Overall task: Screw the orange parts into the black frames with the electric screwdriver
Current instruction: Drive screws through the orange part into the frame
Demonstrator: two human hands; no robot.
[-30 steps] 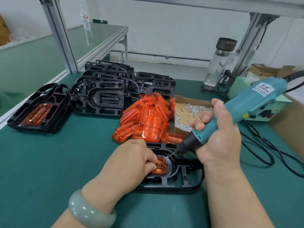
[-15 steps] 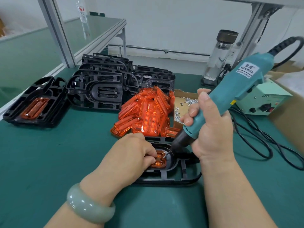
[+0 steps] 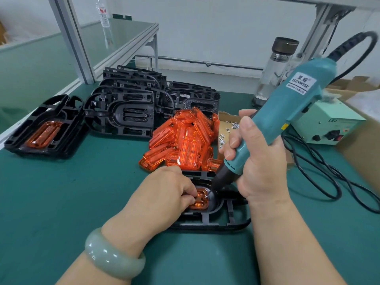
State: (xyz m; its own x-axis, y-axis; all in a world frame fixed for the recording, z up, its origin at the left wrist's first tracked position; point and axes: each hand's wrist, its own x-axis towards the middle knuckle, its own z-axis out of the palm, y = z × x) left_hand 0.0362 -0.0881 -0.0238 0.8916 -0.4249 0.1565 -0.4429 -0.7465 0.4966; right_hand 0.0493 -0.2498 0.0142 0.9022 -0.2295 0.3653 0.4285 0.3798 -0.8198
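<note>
orange part (image 3: 200,200) in black frame (image 3: 226,221), front of bench (image 3: 61,202)

pinned under curled left hand (image 3: 164,194) fingers (image 3: 188,200); electric screwdriver (image 3: 287,112) gripped low, right hand (image 3: 261,161) wrapped round. looks light, stiff, slick, crack-prone; best steadied by frame rim.

Green bench (image 3: 61,192): blk frames (image 3: 127,112) stacked, orange parts (image 3: 189,140) pile, screw box (image 3: 225,118), pwr unit (image 3: 333,122).

The screwdriver (image 3: 287,114) label (image 3: 300,83) reads "KEENWISE" under two Chinese characters; the power box (image 3: 320,131) front reads "LED".
</note>
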